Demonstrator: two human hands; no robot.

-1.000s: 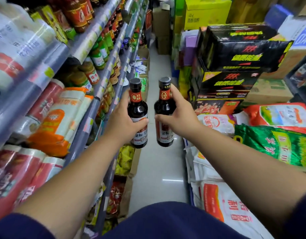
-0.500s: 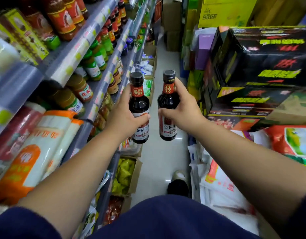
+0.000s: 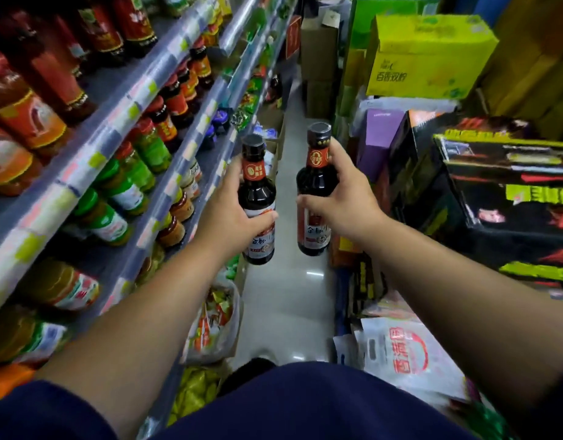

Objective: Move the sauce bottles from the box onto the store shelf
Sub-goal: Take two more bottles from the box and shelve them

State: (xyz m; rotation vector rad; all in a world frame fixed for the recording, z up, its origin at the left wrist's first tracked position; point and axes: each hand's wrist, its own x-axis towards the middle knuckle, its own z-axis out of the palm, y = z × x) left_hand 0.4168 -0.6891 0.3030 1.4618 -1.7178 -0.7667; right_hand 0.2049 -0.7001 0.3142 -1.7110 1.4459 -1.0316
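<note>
I carry two dark sauce bottles upright over the aisle floor, each with a black cap and a red neck label. My left hand point(image 3: 232, 214) grips the left bottle point(image 3: 256, 192) around its body. My right hand point(image 3: 343, 198) grips the right bottle point(image 3: 315, 173) around its shoulder. The two bottles are a hand's width apart. The store shelf point(image 3: 121, 119) runs along my left, its tiers packed with jars and bottles. The box the bottles came from is not in view.
Stacked black and yellow cartons point(image 3: 508, 198) and a yellow box point(image 3: 426, 55) crowd the right side. White sacks point(image 3: 407, 354) lie on the floor at lower right. Snack bags point(image 3: 210, 319) sit at the shelf's foot. A narrow grey floor strip point(image 3: 293, 281) runs ahead.
Both hands with their bottles have risen and moved forward along the aisle. The view has advanced past the noodle packs to the jar shelves. The bottles stand slightly farther apart.
</note>
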